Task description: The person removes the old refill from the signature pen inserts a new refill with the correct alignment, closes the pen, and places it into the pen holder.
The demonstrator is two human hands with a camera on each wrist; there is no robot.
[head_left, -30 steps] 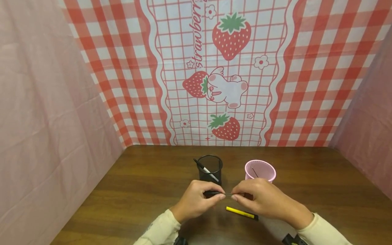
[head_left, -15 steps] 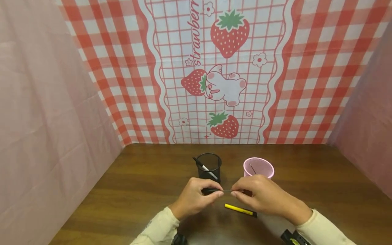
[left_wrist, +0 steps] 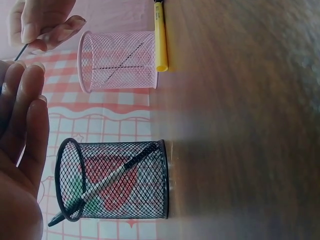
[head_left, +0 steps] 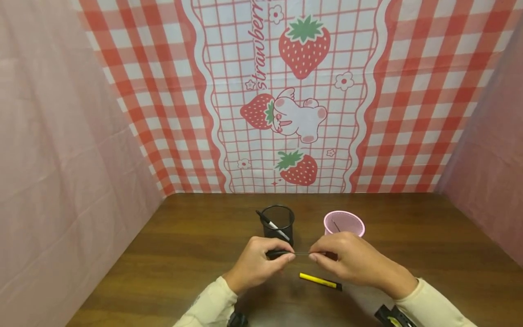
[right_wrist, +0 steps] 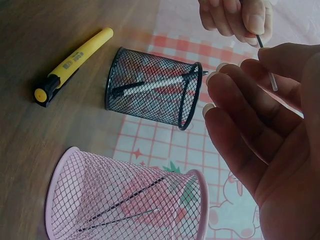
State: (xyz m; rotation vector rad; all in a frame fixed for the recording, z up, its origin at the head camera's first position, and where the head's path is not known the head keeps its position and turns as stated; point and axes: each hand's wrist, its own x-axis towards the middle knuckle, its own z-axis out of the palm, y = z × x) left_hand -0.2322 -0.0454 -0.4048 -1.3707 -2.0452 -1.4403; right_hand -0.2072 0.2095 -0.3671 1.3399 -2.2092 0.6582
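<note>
Between my two hands runs a thin dark rod (head_left: 302,253) with a pale, clear end (right_wrist: 273,82); it looks like a pen refill. My left hand (head_left: 261,263) pinches it with thumb and fingers, and a thicker black part (head_left: 277,253) shows inside that grip. Thumb and forefinger of my right hand (head_left: 349,256) pinch the rod's other side, with the remaining fingers (right_wrist: 235,130) spread loosely. A short bare length shows between the fingertips. Both hands hold it above the table, in front of the two mesh cups.
Behind my left hand stands a black mesh cup (left_wrist: 167,180) with a black-and-white marker (left_wrist: 107,182) leaning in it. A pink mesh cup (right_wrist: 202,200), right of it, holds two thin dark sticks (right_wrist: 125,200). A yellow highlighter (head_left: 318,280) lies on the wooden table (head_left: 163,263) below my hands.
My hands have drawn slightly apart, the left one shifting left, so more of the thin rod shows between them. The cups and highlighter stay put.
</note>
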